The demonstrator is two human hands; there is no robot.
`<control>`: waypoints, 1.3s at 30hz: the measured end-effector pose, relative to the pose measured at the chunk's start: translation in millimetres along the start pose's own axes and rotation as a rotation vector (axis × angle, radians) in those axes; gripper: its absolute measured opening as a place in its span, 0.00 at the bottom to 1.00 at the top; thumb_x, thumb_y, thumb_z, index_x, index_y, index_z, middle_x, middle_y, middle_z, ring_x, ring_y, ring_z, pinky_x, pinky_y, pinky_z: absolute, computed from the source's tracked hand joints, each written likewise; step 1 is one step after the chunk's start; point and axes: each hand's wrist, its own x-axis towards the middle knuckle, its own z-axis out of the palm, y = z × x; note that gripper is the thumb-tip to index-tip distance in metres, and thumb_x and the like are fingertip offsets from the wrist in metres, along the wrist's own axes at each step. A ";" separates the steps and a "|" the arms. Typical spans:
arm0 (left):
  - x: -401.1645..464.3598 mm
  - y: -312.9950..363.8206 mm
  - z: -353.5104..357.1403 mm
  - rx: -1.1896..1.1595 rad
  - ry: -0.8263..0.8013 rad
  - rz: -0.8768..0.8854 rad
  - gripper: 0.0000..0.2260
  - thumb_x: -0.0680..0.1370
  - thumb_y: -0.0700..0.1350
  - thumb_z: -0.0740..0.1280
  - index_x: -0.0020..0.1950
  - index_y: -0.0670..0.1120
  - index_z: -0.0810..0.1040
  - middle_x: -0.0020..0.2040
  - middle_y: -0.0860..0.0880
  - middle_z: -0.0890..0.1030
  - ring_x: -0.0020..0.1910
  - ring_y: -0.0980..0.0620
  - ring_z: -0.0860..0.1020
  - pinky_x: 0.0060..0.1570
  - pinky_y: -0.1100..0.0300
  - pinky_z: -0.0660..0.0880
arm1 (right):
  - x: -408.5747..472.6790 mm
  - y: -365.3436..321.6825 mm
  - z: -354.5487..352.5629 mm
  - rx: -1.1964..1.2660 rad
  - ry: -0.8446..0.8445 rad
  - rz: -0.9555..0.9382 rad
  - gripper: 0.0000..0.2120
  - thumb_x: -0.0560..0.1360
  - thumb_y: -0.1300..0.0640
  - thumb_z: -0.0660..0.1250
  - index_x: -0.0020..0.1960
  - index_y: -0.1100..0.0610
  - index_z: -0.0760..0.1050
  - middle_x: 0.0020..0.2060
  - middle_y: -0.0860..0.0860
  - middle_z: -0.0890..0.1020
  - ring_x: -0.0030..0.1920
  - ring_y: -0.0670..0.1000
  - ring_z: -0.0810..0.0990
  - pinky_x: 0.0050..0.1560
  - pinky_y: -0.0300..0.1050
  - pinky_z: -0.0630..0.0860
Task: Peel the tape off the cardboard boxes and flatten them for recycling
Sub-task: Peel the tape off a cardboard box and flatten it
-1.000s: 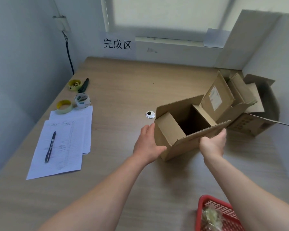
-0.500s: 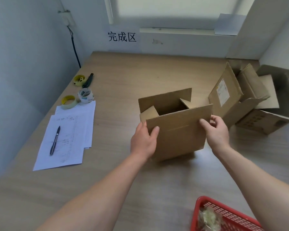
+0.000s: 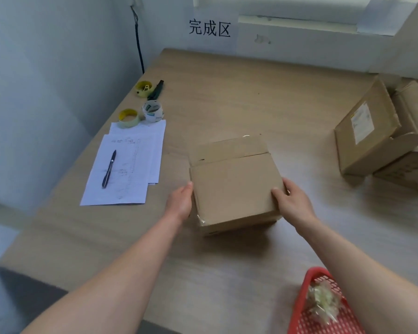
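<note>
Lying between both hands, cardboard box (image 3: 234,182) shows clear tape.

Red basket (image 3: 307,307) cut off by bottom edge, opened boxes (image 3: 381,141) cropped at right — label unreadable

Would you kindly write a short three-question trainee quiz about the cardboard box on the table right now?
1. True or false: both hands touch the brown cardboard box.
2. What lies on the white paper sheets?
3. The red plastic basket holds: A) crumpled clear tape B) pens C) nothing.

Key:
1. True: left hand and right hand flank it.
2. A black pen.
3. A, crumpled clear tape.
</note>
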 end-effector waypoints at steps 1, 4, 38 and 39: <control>-3.8 -6.2 0.8 -0.012 -0.036 0.016 0.20 0.79 0.60 0.57 0.55 0.49 0.83 0.54 0.51 0.84 0.57 0.44 0.80 0.59 0.50 0.74 | -4.5 2.7 4.7 -0.004 0.015 -0.015 0.13 0.79 0.52 0.60 0.63 0.44 0.74 0.51 0.45 0.79 0.52 0.52 0.77 0.53 0.51 0.75; -16.3 -7.9 -0.2 -0.052 -0.002 0.159 0.18 0.80 0.57 0.60 0.56 0.50 0.84 0.56 0.51 0.84 0.59 0.47 0.80 0.60 0.49 0.73 | -10.6 2.6 9.4 0.073 0.133 0.088 0.16 0.79 0.48 0.59 0.65 0.48 0.70 0.50 0.46 0.78 0.52 0.55 0.77 0.55 0.57 0.77; -68.4 103.0 71.1 1.047 0.119 0.773 0.19 0.81 0.61 0.57 0.72 0.65 0.69 0.76 0.50 0.61 0.79 0.47 0.51 0.74 0.44 0.49 | -53.2 -28.3 2.5 0.232 0.566 -0.148 0.19 0.81 0.54 0.61 0.33 0.59 0.66 0.27 0.52 0.72 0.34 0.59 0.72 0.37 0.51 0.66; -66.9 103.2 70.8 1.037 0.118 0.767 0.19 0.81 0.61 0.57 0.72 0.65 0.69 0.76 0.50 0.62 0.79 0.47 0.51 0.74 0.44 0.49 | -58.5 -26.0 8.7 0.355 0.568 -0.100 0.18 0.80 0.52 0.61 0.34 0.58 0.69 0.28 0.51 0.76 0.36 0.59 0.76 0.40 0.55 0.73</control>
